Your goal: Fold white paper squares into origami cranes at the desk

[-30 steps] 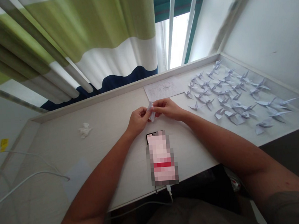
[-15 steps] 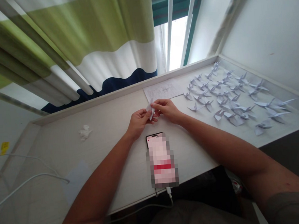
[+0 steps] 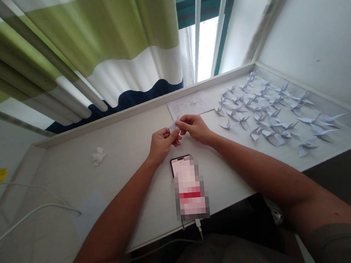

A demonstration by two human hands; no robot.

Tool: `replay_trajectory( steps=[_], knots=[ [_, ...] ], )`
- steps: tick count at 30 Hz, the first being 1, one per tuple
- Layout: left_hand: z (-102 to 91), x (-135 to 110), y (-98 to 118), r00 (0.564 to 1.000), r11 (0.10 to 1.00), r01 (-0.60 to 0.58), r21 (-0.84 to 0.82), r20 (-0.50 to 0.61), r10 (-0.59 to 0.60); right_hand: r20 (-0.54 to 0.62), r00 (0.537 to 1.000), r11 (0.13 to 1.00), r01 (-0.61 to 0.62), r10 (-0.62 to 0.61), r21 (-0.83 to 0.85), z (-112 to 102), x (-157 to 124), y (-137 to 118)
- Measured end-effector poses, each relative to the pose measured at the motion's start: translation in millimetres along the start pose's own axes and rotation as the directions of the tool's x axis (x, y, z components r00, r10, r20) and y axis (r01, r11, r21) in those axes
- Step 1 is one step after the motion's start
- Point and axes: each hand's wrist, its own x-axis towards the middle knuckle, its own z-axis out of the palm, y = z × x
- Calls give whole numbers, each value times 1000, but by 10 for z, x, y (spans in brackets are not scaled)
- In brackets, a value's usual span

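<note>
A small piece of folded white paper is held between my two hands above the middle of the desk. My left hand pinches its lower side, thumb on top. The thumb and forefinger of my right hand grip its upper right edge, and the fingers of both hands nearly meet below it. Much of the paper is covered by my fingers. Several folded white paper cranes stand in a loose group to the right of my right hand.
A phone with a blurred screen lies before me, a cable plugged into its near end. Behind my hands is a printed sheet. Crumpled tissue and a flat white paper lie left. A raised rim borders the desk's back.
The folded paper is tilted differently between my fingers, and less of it shows. My hands stay in nearly the same place; the whole view has shifted slightly.
</note>
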Motion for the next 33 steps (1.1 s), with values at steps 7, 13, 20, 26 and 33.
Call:
replay_trajectory(
  steps=[7,13,20,26,33],
  knots=[
    [-58,25,-7,996,999,24,-23,90,-22,24,1000,1000,20,-20,-13,-71,7,-49],
    [-132,38,30,983,999,35,33,177,-40,59,998,990,32,-24,-138,-104,9,-38],
    [-83,19,12,993,999,34,39,112,-38,84,991,915,127,-102,-383,-136,9,-78],
    [-155,36,4,985,985,83,149,135,-104,183,979,833,171,-85,-526,-196,-7,-125],
    [-146,39,21,980,993,60,100,181,-77,187,982,930,96,-30,-356,-211,42,-15]
  ],
)
